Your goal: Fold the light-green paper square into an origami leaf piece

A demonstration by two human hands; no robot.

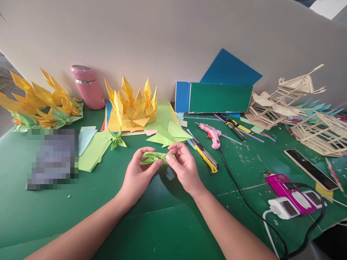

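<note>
Between my two hands is a small piece of folded light green paper point(155, 156), held just above the green table. My left hand point(139, 171) pinches its left end between thumb and fingers. At the other end my right hand point(184, 167) grips it with thumb and fingertips. Behind it lie loose green paper sheets point(172, 133) and a folded green paper flower point(117, 140). A yellow paper crown point(132, 108) of pointed folds stands farther back on coloured sheets.
Right of my hands lie a yellow utility knife point(206, 155), a pink glue gun point(211, 134) with its cord, a magenta power strip point(291, 193) and a phone point(310, 169). Stick models point(279, 104) stand at the right. A pink flask point(88, 88) and another yellow paper piece point(43, 103) stand left.
</note>
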